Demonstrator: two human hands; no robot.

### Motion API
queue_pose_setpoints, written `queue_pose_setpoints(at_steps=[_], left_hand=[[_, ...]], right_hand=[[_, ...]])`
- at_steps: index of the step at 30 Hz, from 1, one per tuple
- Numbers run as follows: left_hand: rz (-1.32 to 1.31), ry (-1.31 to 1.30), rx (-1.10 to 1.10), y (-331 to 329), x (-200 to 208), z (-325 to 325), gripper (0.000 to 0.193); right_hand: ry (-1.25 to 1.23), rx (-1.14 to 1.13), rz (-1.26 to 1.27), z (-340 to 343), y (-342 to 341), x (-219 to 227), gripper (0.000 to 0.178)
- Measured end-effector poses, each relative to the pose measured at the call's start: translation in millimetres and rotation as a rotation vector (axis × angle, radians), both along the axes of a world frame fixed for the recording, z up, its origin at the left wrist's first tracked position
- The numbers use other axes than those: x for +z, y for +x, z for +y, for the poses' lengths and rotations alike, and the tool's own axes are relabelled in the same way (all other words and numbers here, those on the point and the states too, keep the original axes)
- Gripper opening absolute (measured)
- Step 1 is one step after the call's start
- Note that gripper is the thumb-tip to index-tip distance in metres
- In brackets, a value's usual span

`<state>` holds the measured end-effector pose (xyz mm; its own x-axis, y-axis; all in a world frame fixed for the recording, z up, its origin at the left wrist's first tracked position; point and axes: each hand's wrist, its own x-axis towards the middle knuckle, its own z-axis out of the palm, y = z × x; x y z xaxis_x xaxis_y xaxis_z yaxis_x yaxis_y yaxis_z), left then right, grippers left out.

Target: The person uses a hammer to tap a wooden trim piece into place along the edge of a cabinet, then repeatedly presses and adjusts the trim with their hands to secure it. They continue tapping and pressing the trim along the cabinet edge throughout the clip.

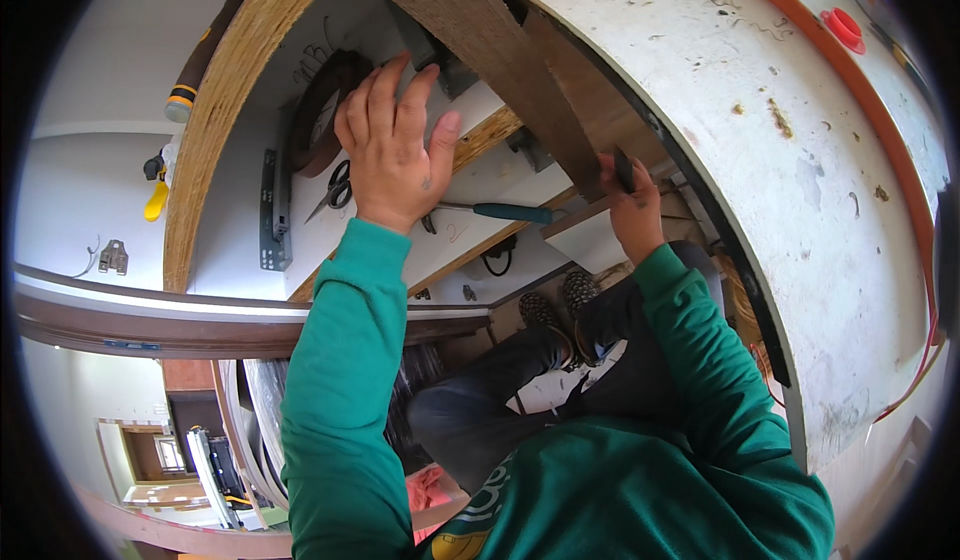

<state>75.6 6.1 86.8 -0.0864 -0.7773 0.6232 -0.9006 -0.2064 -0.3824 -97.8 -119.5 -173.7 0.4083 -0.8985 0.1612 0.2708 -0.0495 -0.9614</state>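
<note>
Here the left hand is held spread, nothing grasped, perhaps for balance, with the roll just left of its fingers and scissors below them. Between the right fingers a dark piece is pinched beside the end of the board, seemingly for control. Rightward room is bounded by the white panel; the gap between hands is crossed by a teal-handled tool.

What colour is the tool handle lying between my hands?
The tool handle is dark teal, seen best in the head view.

Scissors beside left hand
</note>
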Motion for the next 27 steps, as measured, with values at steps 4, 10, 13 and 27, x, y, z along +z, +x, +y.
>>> queue_pose_setpoints(at_steps=[4,10,13,27], left_hand=[[-0.014,0.02,0.023,-1,0,0,0.047],[-0.022,0.043,0.032,-1,-2,-1,0.049],[-0.036,0.056,0.062,-3,-1,-1,0.05],[-0.016,0.099,0.096,-7,2,-1,0.051]], right_hand=[[-0.075,-0.003,0.033,0,-3,24,0.025],[0.119,0.145,-0.055,5,-15,82,0.04],[0.101,0.252,-0.101,-1,-20,109,0.05],[-0.27,0.26,0.04,-32,-16,145,0.054]])
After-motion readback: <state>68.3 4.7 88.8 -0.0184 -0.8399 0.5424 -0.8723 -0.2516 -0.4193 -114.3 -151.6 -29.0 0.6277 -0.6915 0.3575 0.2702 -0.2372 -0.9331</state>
